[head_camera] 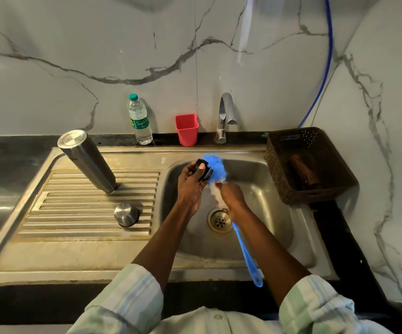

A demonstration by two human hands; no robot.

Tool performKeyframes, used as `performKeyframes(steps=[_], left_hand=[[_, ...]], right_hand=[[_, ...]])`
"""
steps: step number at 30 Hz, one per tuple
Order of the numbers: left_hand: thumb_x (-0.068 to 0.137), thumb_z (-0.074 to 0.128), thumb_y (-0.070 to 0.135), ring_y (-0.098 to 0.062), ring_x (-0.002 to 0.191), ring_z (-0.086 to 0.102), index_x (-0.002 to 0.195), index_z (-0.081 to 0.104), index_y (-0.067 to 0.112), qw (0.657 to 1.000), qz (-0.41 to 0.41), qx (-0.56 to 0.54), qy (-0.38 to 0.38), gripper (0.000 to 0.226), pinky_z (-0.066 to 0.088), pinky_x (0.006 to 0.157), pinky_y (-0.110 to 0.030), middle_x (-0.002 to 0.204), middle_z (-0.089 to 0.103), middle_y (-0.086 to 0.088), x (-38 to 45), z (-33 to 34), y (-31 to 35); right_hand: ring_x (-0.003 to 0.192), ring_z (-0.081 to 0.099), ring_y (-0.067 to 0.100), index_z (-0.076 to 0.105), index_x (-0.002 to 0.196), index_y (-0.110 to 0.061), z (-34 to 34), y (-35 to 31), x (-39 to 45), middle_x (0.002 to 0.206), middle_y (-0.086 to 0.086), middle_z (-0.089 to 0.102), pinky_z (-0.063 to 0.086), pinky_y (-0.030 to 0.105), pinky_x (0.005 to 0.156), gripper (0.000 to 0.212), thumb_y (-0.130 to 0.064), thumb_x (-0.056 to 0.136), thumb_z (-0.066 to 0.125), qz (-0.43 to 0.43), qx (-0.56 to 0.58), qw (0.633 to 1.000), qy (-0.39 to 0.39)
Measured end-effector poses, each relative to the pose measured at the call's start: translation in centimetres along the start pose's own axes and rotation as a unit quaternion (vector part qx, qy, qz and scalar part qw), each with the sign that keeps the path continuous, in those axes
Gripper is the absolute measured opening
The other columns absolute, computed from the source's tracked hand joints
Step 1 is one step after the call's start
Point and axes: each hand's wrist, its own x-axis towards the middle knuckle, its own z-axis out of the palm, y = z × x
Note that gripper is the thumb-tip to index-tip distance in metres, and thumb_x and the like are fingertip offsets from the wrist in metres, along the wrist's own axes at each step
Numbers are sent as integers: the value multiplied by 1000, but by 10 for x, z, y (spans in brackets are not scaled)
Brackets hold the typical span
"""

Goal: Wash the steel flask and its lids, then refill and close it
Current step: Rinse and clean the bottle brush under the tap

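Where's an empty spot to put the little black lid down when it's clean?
The ribbed drainboard has bare room left of the steel cap and in front of the upside-down flask. The flat rim nearer the person is bare too. The basin is crowded by both hands and the brush.

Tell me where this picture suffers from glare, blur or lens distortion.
Head view: the wide lens bows the counter edge and tilts the steel flask; glare streaks the wall above the tap; the brush head is smeared by motion blur; the flask and steel lid stay sharp.
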Motion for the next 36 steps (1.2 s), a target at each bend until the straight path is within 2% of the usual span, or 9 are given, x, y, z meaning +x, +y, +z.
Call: performKeyframes(steps=[5,8,12,16,20,25,29,32,36], left_hand=[[87,76,13,-15,108,67,126,56,5,965,139,216,45,45,55,89,-22,119,68,-7,-11,-1,-1],[85,78,19,-8,102,65,122,50,10,933,196,289,83,48,50,81,-10,115,66,-2,-18,-5,-3],[83,81,27,-12,102,65,118,48,15,933,175,293,110,49,52,84,-17,107,65,4,-28,-13,-13],[84,79,18,7,96,60,125,52,16,931,169,313,75,49,49,83,-9,105,61,16,-37,-8,-19],[86,77,28,-9,107,66,125,60,13,942,163,276,100,45,54,96,-32,114,70,2,-41,-16,-15],[85,78,20,-15,99,67,111,63,20,942,151,295,53,29,54,89,-32,104,71,0,-58,-16,-13],[88,75,24,-15,100,68,123,62,10,957,129,231,119,39,56,87,-31,110,72,-5,-71,-25,-12],[87,77,18,-10,88,70,118,65,3,966,111,220,74,36,55,76,-25,101,74,-7,-85,-32,-8],[80,82,13,-22,96,69,117,62,5,972,112,192,71,42,58,89,-38,107,72,-12,-101,-40,-2]], right_hand=[[42,43,15,64,91,-13,7,-2,-22,66,10,54,25,17,37,17,-27,94,55,30,58,996,-66],[42,45,15,64,94,-12,5,-4,-27,68,10,56,26,16,36,19,-29,95,55,23,69,995,-67],[43,48,16,66,94,-9,-3,-5,-25,69,10,58,28,18,36,23,-30,95,56,9,46,998,-44],[44,44,14,65,85,-13,-9,-3,-25,65,6,55,27,22,39,20,-31,92,60,11,56,997,-56],[42,46,15,68,92,-10,-4,1,-40,65,7,58,29,21,39,21,-29,95,58,-13,25,997,-66],[46,44,16,67,93,-10,-17,-2,-49,66,7,56,27,16,36,18,-26,95,57,12,28,998,-63],[47,48,19,67,97,-9,-6,15,-59,66,9,57,35,26,46,18,-25,95,58,-10,27,995,-93],[42,44,17,65,79,-11,-3,23,-56,64,10,57,30,26,44,20,-26,91,60,5,37,996,-77],[41,44,18,64,73,-13,4,27,-56,60,8,57,31,27,45,19,-25,87,64,-1,17,998,-67]])
